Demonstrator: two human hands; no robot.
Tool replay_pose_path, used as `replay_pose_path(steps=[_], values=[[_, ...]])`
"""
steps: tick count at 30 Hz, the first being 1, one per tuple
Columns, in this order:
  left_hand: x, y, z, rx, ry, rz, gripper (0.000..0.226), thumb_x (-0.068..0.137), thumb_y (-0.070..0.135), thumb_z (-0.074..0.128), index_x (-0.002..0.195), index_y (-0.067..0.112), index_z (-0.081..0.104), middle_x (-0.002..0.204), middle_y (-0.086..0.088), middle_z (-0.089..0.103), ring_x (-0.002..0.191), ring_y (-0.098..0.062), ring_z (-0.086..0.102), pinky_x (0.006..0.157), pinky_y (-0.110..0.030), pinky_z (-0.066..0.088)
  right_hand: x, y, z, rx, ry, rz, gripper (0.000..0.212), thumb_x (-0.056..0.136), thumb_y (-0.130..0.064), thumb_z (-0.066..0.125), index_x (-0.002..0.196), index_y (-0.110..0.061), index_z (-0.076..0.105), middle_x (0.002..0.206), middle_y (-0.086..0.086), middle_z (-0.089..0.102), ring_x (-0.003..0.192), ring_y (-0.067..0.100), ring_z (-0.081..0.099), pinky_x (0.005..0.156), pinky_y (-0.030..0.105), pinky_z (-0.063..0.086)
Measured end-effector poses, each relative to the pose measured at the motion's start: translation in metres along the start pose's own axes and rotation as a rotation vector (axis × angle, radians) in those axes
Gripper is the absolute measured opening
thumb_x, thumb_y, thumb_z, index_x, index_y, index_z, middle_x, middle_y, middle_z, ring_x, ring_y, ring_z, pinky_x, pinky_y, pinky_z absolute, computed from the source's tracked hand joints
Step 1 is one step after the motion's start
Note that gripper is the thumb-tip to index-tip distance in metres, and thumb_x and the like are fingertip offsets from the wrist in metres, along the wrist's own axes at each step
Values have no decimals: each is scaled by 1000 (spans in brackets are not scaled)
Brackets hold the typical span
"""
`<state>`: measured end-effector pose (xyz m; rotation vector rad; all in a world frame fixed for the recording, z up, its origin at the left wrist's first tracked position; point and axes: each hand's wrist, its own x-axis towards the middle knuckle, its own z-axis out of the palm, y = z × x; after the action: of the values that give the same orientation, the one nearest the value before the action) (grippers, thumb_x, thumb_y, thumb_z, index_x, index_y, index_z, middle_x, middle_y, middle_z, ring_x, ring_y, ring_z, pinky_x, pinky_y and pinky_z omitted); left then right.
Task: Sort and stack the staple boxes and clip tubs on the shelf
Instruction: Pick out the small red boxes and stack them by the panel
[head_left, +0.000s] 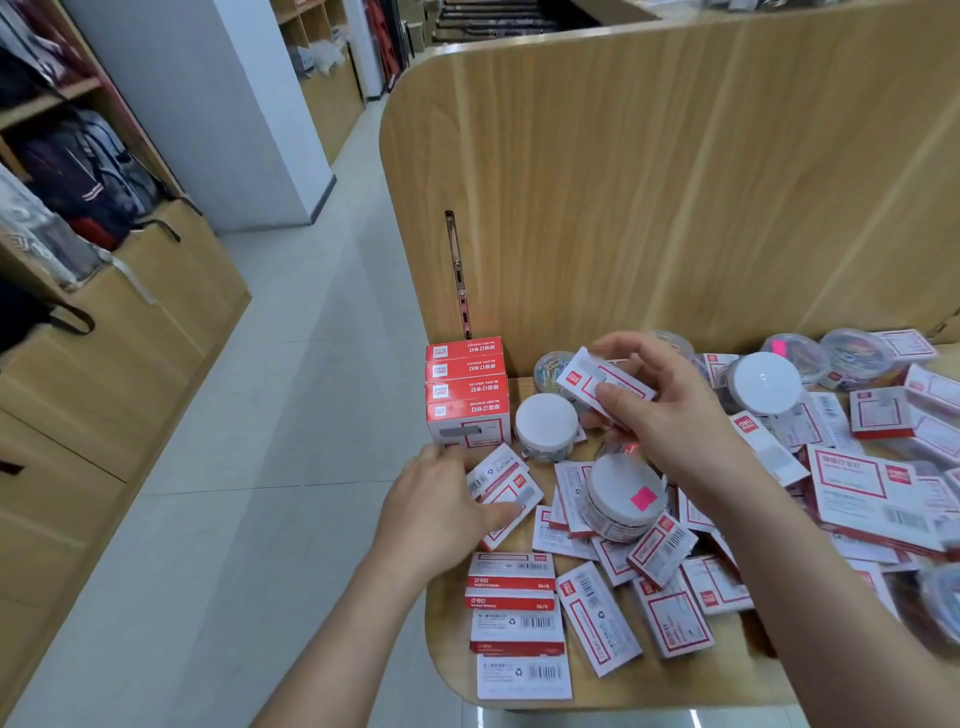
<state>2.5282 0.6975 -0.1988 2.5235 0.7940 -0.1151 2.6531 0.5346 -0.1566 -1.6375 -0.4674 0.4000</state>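
At the shelf's back-left corner stands a neat stack of red staple boxes. Just in front, the left hand presses on a loose staple box, while the right hand pinches another box above scattered boxes and white-lidded clip tubs.

A neat stack of four red-and-white cardboard staple boxes stands at the wooden shelf's back-left corner. More such boxes lie scattered flat, with white-lidded round clear plastic clip tubs upright among them.
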Motion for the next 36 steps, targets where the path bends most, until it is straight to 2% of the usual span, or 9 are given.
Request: replay_pose_path(steps=[3, 7, 11, 13, 18, 23, 27, 32, 36], values=[[-4, 7, -1, -66, 16, -26, 50, 72, 58, 73, 109, 37, 45, 118, 14, 61, 100, -10, 64, 77, -26, 54, -8, -1, 0, 38, 15, 47, 24, 94, 2, 48, 90, -13, 67, 93, 10, 68, 71, 16, 70, 56, 20, 52], [-13, 5, -5, -235, 108, -42, 50, 72, 47, 78, 116, 38, 57, 108, 18, 66, 91, -3, 64, 80, -24, 54, -20, -6, 0, 10, 30, 87, 17, 92, -10, 58, 99, -16, 72, 102, 8, 70, 75, 8, 69, 63, 17, 53], [-27, 5, -26, -966, 22, -39, 33, 78, 19, 76, 109, 23, 70, 91, 7, 75, 80, -10, 72, 68, -26, 58, -33, -13, 0, -79, -35, 55, 24, 84, -28, 69, 108, -27, 71, 113, -7, 67, 94, 13, 68, 84, 30, 55], [-34, 10, -35, -1125, -103, 36, 28, 80, 23, 68, 107, 20, 71, 95, -1, 75, 82, -12, 71, 67, -26, 56, -37, -17, 7, -26, -154, 78, 37, 78, -33, 72, 114, -24, 69, 113, -6, 68, 98, 10, 67, 89, 33, 55], [-41, 20, -43, -1051, -169, 143, 29, 83, 26, 63, 112, 24, 69, 99, -3, 74, 85, -14, 70, 67, -27, 55, -39, -19, 20, 102, -246, 137, 39, 76, -25, 73, 113, -15, 66, 105, 2, 72, 83, 20, 70, 75, 33, 59], [-38, 23, -46, -1078, 94, 106, 27, 67, 29, 73, 90, 19, 65, 89, 2, 75, 74, -15, 71, 58, -26, 56, -39, -14, 24, 279, -175, 223, 22, 84, -1, 67, 103, -1, 58, 101, 19, 68, 76, 32, 71, 60, 26, 56], [-37, 26, -45, -1049, 86, 160, 25, 74, 30, 69, 98, 24, 70, 96, 5, 74, 83, -10, 69, 65, -23, 55, -41, -15, 28, 293, -120, 207, 22, 84, 1, 66, 102, -1, 54, 98, 26, 65, 71, 32, 71, 60, 28, 56], [-39, 28, -39, -674, 41, 220, 66, 59, 37, 87, 119, 39, 60, 112, 12, 67, 100, -3, 65, 82, -26, 54, -45, -15, 31, 303, -94, 193, 24, 84, 5, 64, 105, 0, 53, 101, 27, 65, 73, 34, 71, 61, 33, 58], [-34, 21, -48, -675, 103, 201, 43, 70, 16, 82, 106, 34, 68, 97, 12, 73, 89, -6, 68, 82, -33, 55, -45, -15, 20, 255, -195, 173, 40, 76, 9, 71, 109, -12, 60, 99, 21, 70, 81, 29, 67, 76, 37, 55]])
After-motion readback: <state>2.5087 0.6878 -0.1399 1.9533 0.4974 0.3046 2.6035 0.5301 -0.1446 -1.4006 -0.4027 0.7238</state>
